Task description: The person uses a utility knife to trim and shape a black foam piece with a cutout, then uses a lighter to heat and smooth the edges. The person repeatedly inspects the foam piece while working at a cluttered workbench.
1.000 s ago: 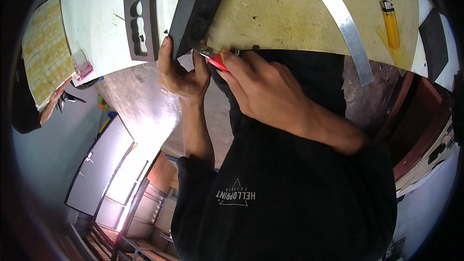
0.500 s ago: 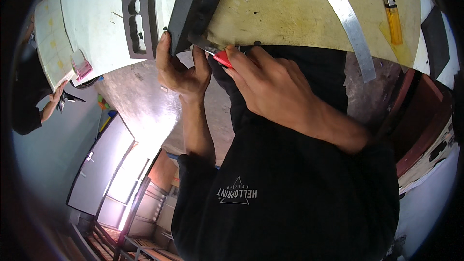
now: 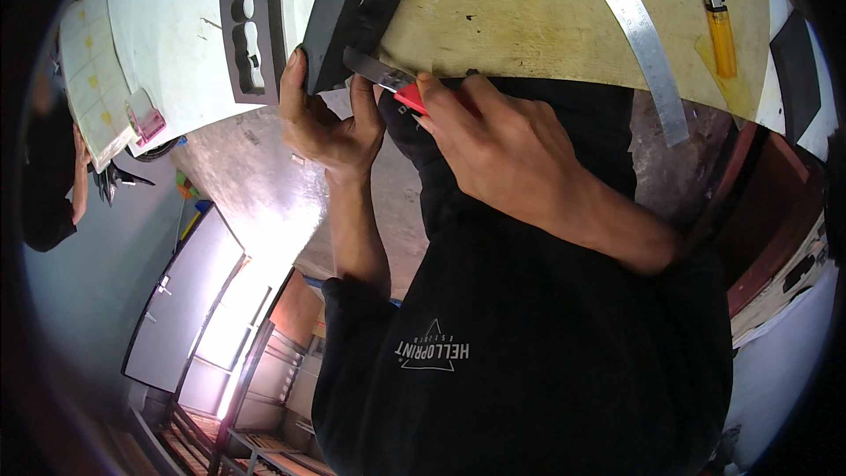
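My left hand (image 3: 330, 128) grips the near end of a long black foam piece (image 3: 345, 13), thumb on its left side and fingers on its right. The piece slants away over the table's edge, and its far end is out of the picture. A red utility knife (image 3: 411, 99) is in my right hand (image 3: 507, 137). Its long blade (image 3: 370, 69) is extended and points left, the tip at the foam's near right part; whether it is in the foam I cannot tell.
A steel ruler (image 3: 639, 40) and a yellow lighter (image 3: 722, 40) lie on the yellowish cutting mat (image 3: 511, 26). Left of the foam piece is a dark grey foam block with cutouts (image 3: 271, 35). Another person's arm (image 3: 81, 176) shows at far left, near a pink container (image 3: 148, 123).
The knife and my right hand have shifted slightly, and more of the blade shows beside the foam. My left hand keeps its hold. The other person's arm at far left has moved back.
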### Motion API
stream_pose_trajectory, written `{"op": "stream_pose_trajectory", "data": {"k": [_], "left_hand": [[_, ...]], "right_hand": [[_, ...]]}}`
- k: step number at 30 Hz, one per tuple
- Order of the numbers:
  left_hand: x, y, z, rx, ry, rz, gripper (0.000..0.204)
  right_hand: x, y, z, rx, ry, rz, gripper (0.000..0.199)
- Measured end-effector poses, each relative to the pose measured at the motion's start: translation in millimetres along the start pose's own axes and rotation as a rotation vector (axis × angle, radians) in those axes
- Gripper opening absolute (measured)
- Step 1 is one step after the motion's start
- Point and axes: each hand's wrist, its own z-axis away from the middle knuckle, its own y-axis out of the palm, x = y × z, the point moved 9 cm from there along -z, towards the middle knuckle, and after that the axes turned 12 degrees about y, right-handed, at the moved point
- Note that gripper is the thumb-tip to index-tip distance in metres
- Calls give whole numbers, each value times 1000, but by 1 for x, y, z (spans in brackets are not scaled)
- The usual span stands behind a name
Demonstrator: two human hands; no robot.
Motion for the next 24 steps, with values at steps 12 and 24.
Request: {"op": "stream_pose_trajectory", "data": {"k": [12, 24], "left_hand": [[-4, 4, -8, 94, 1, -55, 74], [1, 2, -2, -5, -47, 54, 67]], "right_hand": [[1, -5, -1, -2, -72, -49, 34], [7, -5, -3, -36, -81, 40, 34]]}}
